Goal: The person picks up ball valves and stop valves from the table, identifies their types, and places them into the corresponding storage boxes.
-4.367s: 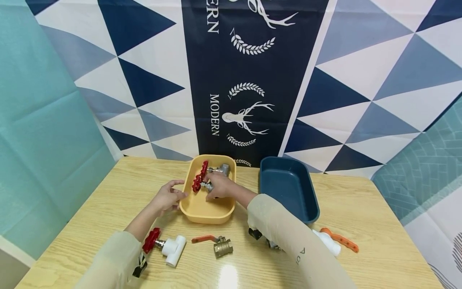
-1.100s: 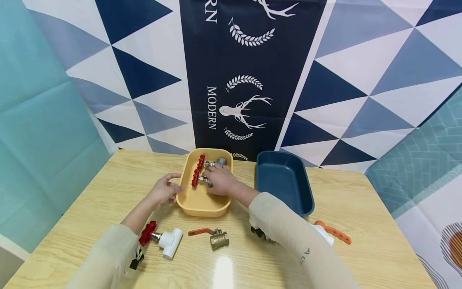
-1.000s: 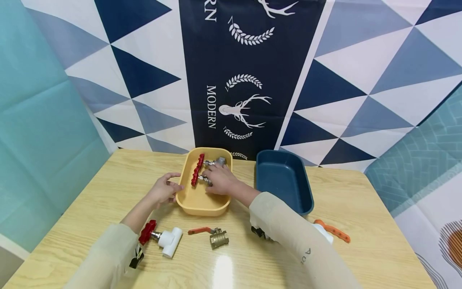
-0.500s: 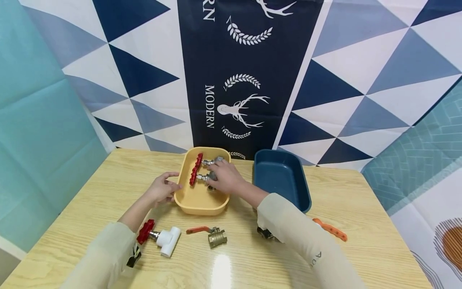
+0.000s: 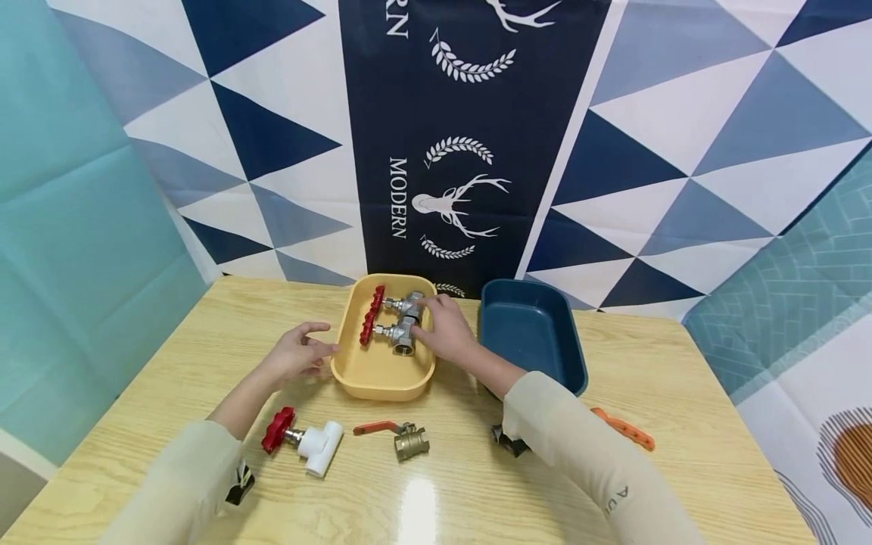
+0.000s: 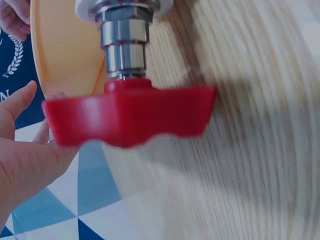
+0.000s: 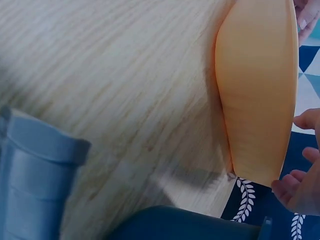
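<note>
My right hand (image 5: 446, 329) hovers over the right rim of the yellow tray (image 5: 381, 392), fingers loosely bent, with nothing gripped. Two metal valves with red handwheels lie side by side in that tray: the far valve (image 5: 409, 304) and the near valve (image 5: 403, 337). The right fingertips are close beside their bodies. At the tray's left rim, my left hand (image 5: 296, 354) has its fingers spread and relaxed. A white tee valve (image 5: 319, 446) with a red handwheel lies near my left forearm; its handwheel (image 6: 130, 112) fills much of the left wrist view.
A dark blue tray (image 5: 531, 333) stands right of the yellow one. In front lies a brass ball valve (image 5: 412, 443) with a red lever. An orange handle (image 5: 623, 429) shows beyond my right sleeve, which hides what it joins. A grey-blue fitting (image 7: 40, 165) appears in the right wrist view.
My right hand has let go of the near valve and drawn back up and right, uncovering both valve bodies. The left hand has eased slightly left off the tray rim.
</note>
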Tool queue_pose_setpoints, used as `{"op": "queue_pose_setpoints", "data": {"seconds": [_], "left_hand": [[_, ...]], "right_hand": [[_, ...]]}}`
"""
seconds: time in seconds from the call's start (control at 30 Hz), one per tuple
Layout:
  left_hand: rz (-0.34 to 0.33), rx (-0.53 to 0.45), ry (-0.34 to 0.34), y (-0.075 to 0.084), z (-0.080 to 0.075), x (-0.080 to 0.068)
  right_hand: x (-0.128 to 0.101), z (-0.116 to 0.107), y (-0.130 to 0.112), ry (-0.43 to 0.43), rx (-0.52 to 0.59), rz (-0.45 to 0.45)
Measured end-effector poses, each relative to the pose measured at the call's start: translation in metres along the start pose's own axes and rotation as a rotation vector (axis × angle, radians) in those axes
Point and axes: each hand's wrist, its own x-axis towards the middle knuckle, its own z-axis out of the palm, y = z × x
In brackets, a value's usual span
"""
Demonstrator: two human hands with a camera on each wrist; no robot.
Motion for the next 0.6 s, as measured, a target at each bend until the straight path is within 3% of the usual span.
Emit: {"op": "queue_pose_setpoints", "data": {"seconds": [0.33,0.6], "left_hand": [[0.053,0.111,-0.007,-0.006,-0.014,-0.024],[0.125,0.147,-0.014,-0.013,-0.022,-0.038]], "right_hand": [[-0.009,0.004,0.007,-0.023,0.134,0.102],[-0.015,0.008,0.008,-0.027,0.136,0.149]]}}
